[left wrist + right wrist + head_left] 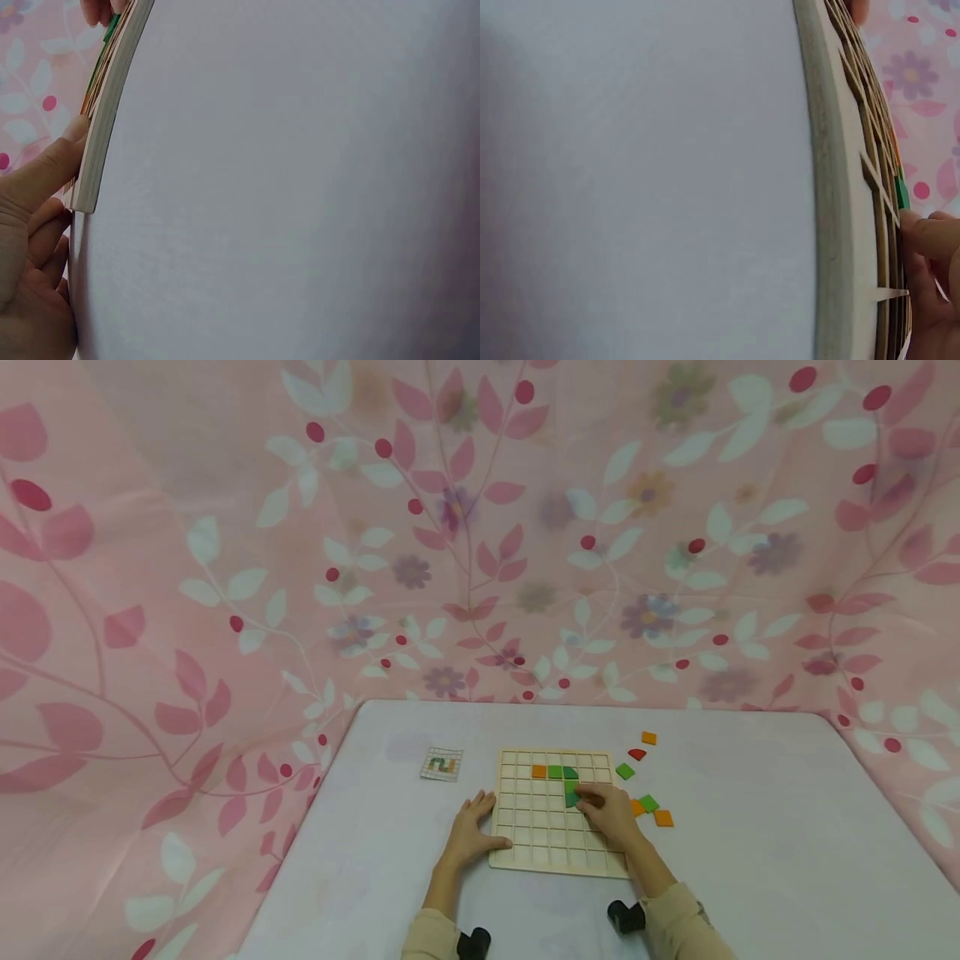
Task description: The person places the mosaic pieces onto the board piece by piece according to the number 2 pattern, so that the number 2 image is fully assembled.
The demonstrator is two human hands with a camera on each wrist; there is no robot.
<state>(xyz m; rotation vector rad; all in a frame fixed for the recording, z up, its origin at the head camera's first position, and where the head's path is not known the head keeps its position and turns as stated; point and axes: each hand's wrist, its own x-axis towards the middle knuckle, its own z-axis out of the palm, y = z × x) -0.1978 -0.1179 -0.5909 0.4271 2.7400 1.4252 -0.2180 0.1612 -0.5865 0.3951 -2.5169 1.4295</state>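
Note:
A wooden grid board (531, 839) lies on the table. My left hand (468, 832) rests at its left side, thumb over the near left part and fingers along the edge; the left wrist view shows the thumb (52, 169) on the rim. With thumb and fingertips my right hand (609, 814) pinches a dark green tile (572, 799) over a cell, just below a light green square tile (572, 786). Above that, a row holds an orange square tile (538, 772), a green square tile (555, 772) and a dark green rounded tile (571, 772). Fingers partly hide the pinched tile.
Loose tiles lie right of the board: an orange square (648, 738), a red rounded one (637, 754), a green square (625, 771) and several more near the right hand. A small pattern card (442, 764) lies left of the board. Floral cloth (480, 568) hangs behind the table.

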